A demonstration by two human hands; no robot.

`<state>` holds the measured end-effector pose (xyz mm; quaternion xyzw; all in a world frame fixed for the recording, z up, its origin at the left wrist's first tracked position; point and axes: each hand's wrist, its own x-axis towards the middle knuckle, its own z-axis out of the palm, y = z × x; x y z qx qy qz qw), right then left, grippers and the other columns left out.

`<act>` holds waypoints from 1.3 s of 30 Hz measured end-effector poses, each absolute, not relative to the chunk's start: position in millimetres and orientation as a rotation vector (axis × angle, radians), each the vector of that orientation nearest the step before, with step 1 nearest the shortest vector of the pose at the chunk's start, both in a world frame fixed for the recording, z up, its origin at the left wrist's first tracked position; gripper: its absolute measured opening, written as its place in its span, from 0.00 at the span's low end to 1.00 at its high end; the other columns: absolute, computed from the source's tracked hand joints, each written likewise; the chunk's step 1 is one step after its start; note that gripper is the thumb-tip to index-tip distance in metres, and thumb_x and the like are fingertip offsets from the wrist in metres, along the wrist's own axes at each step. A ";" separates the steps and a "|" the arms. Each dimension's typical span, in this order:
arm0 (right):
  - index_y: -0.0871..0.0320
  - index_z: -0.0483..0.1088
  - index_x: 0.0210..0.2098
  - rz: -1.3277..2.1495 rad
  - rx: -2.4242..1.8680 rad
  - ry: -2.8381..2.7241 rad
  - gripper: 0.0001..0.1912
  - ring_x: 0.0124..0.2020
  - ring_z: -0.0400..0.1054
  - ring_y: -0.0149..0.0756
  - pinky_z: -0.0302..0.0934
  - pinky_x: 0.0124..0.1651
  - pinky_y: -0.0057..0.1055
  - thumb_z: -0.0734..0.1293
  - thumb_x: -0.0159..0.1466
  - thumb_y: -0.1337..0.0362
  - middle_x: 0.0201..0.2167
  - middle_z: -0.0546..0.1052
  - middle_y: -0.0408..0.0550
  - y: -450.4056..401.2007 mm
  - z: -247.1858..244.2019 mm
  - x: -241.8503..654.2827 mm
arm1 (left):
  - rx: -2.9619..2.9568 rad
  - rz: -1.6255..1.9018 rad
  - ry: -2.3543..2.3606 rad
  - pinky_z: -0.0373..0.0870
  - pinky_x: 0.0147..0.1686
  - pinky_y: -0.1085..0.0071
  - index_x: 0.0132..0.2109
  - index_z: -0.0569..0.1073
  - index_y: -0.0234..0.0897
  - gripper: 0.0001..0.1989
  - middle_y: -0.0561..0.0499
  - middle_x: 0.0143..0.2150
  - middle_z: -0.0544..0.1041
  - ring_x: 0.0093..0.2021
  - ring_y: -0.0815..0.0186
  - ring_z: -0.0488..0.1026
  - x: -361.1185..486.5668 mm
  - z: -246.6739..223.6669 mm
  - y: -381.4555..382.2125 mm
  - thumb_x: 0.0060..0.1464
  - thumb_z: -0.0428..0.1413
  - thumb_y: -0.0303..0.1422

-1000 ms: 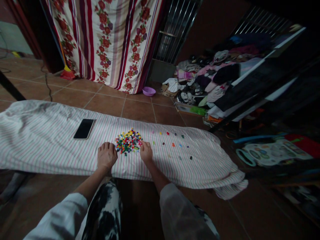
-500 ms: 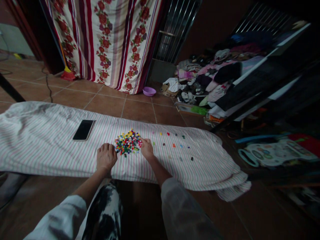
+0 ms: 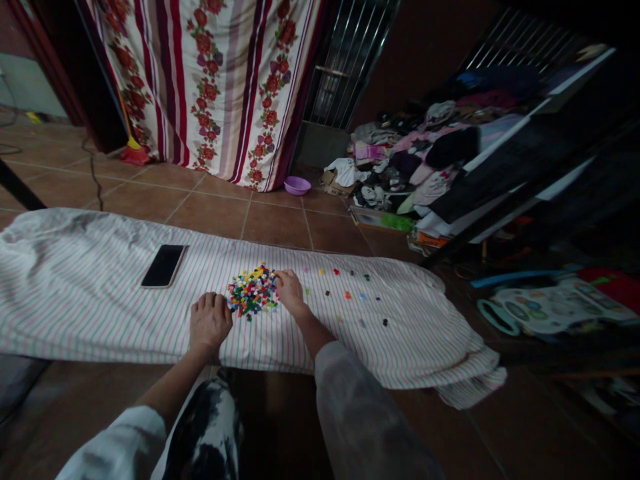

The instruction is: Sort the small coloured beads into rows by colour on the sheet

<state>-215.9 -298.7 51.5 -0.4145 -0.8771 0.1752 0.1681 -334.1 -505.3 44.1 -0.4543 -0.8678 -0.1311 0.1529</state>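
Pile of small multicoloured pieces (image 3: 253,292): on striped sheet (image 3: 100,320) | right hand (image 3: 290,292): grip loosely curled, fingertips touching pile edge, pinch unclear | left hand (image 3: 210,321): grip curved, just beside pile, on sheet

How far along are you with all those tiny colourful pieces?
Done so far: a few small coloured pieces lie spaced out on the white striped cloth, right of the multicoloured heap of tiny pieces. In hand: the bare right hand touches the heap's right edge; the bare left hand rests beside it. Left: most pieces remain heaped.
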 end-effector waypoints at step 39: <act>0.56 0.75 0.41 0.223 -1.376 -2.289 0.11 0.43 0.68 0.35 0.58 0.48 0.28 0.62 0.64 0.70 0.39 0.76 0.48 -243.0 60.6 -102.7 | -1.303 -0.302 -2.511 0.57 0.40 0.61 0.42 0.70 0.34 0.14 0.42 0.42 0.72 0.45 0.54 0.68 -330.8 48.5 -508.5 0.60 0.42 0.34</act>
